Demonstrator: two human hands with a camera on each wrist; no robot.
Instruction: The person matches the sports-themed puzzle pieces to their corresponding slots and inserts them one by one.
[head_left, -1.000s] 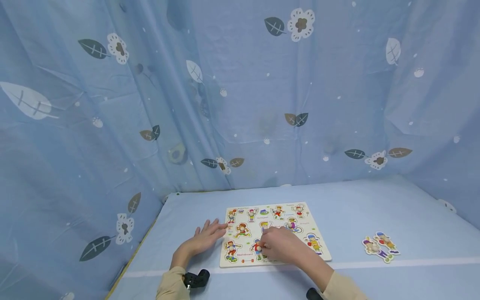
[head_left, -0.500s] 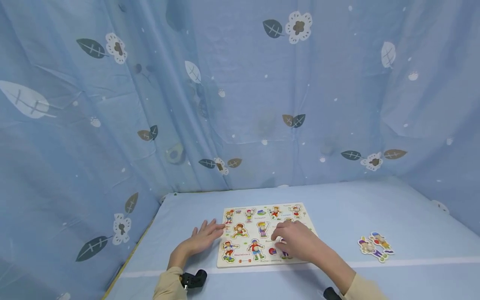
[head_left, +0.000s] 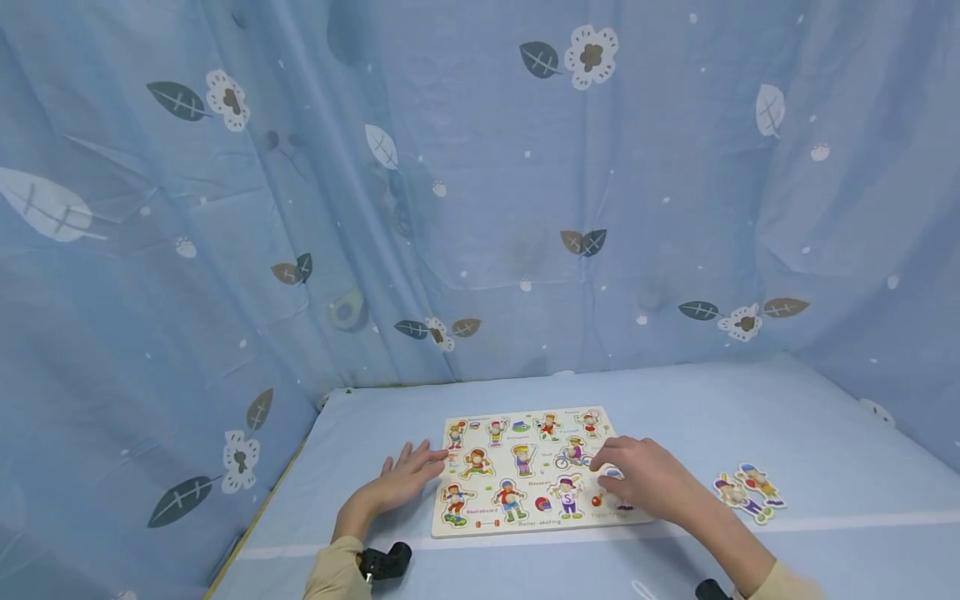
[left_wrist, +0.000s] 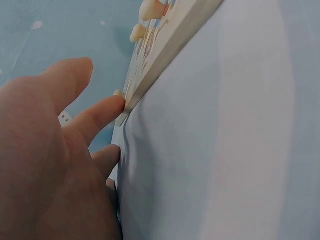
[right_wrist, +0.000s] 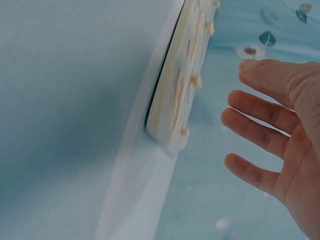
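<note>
A wooden peg puzzle board [head_left: 480, 528] with sports figures lies on the table; round knobs stand up from its pieces. My left hand [head_left: 397, 482] rests beside its left edge, fingers spread. In the left wrist view one fingertip touches the board's edge [left_wrist: 150, 75]. Over the board's right end hovers my right hand [head_left: 648, 479], partly covering a figure there. The right wrist view shows that hand [right_wrist: 280, 125] with loose, parted fingers, holding nothing, apart from the board [right_wrist: 167, 107]. A baseball figure piece [head_left: 567, 497] sits at the board's lower edge.
To the right of the board, two loose puzzle pieces [head_left: 748, 492] lie partly overlapping on the pale blue tablecloth [head_left: 825, 450]. A blue patterned curtain [head_left: 480, 192] hangs behind the table. Each wrist wears a black camera mount [head_left: 386, 562].
My right hand has moved right across the board, from the lower middle figures to the right end, uncovering the baseball and bicycle figures. The left hand has stayed at the left edge.
</note>
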